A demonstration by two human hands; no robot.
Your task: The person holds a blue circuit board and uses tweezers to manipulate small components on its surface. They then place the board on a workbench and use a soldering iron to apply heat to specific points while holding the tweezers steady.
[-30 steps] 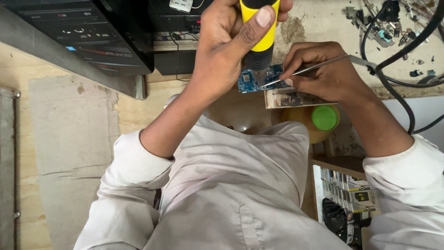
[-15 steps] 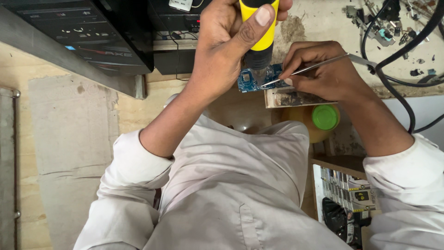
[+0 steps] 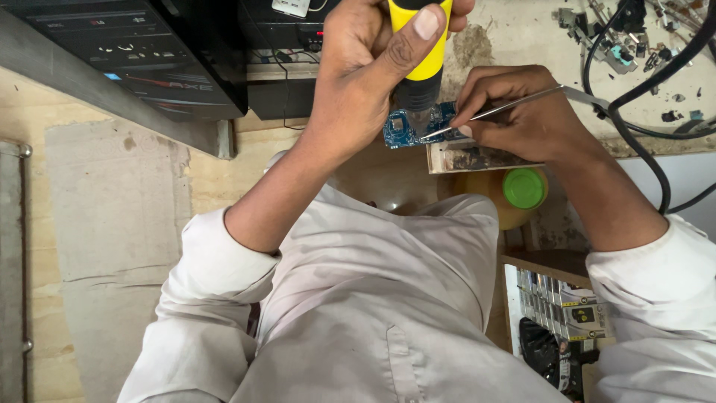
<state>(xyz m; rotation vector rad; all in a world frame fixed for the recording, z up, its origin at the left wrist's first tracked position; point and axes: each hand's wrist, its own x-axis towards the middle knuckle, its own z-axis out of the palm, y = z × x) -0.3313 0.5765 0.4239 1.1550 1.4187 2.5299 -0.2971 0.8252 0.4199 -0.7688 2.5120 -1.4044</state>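
Movement: none since earlier frame.
Left hand [image 3: 373,71]: closed around yellow-handled tool [image 3: 419,52], above blue circuit board [image 3: 406,128].
Right hand [image 3: 522,112]: pinching tweezers [image 3: 496,110], tips on board.
Nearby: green-capped bottle [image 3: 522,190], black cables [image 3: 634,104].

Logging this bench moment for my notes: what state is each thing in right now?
Left hand: closed around the yellow-handled hot-air tool, nozzle pointing down at the board.
Right hand: pinching metal tweezers, tips on the board.
Blue circuit board: lying flat at the bench edge, bare.
Bottle with green cap: upright, capped.
Black cables: loose, looping over the bench.
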